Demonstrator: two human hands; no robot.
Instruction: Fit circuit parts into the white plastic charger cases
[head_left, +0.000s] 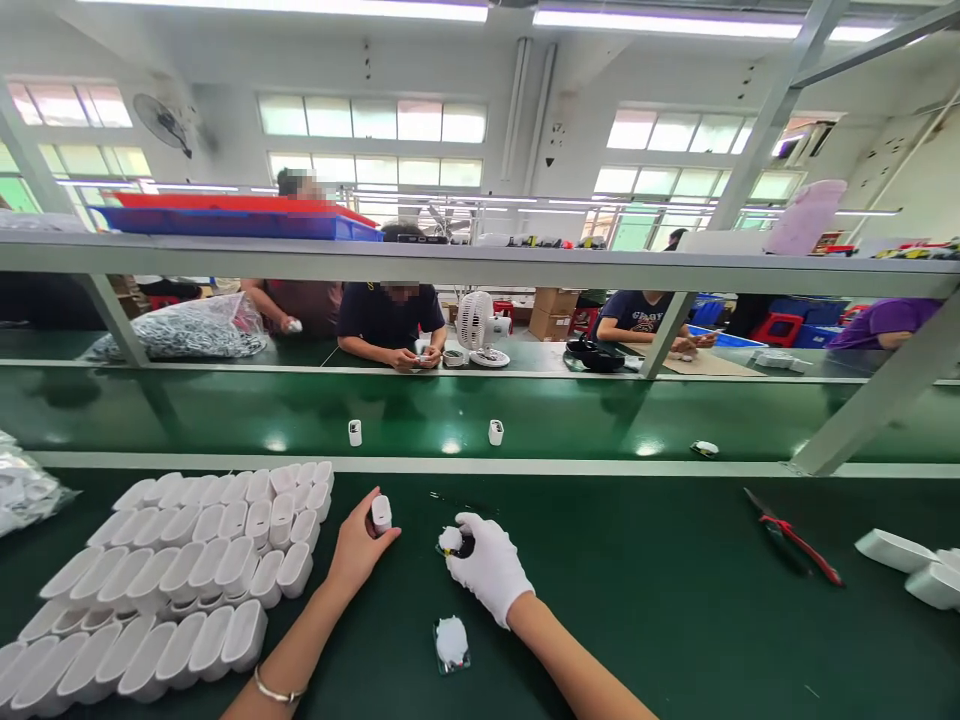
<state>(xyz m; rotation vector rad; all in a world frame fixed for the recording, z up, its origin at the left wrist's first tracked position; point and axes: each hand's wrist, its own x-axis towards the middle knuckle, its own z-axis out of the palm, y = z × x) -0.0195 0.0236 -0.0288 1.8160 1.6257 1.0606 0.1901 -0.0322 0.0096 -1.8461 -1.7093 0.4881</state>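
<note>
Between the thumb and fingers of my bare left hand (358, 545) is a small white plastic housing (381, 513), held just above the green table. My right hand (491, 568), in a white glove, has its fingers curled round a small circuit board with a white top (451, 541). Nearer to me a second circuit board with a white top (451, 643) lies on the table, apart from both hands. Left of my left hand stand rows of white oval plastic housings (180, 570), packed side by side.
Pliers with red handles (799, 545) and white housings (934, 580) lie at the right. Beyond the table edge, the green conveyor belt (420, 400) carries two white housings and a circuit board (704, 449). A shelf frame post (877, 385) slants down at the right. Several people sit opposite.
</note>
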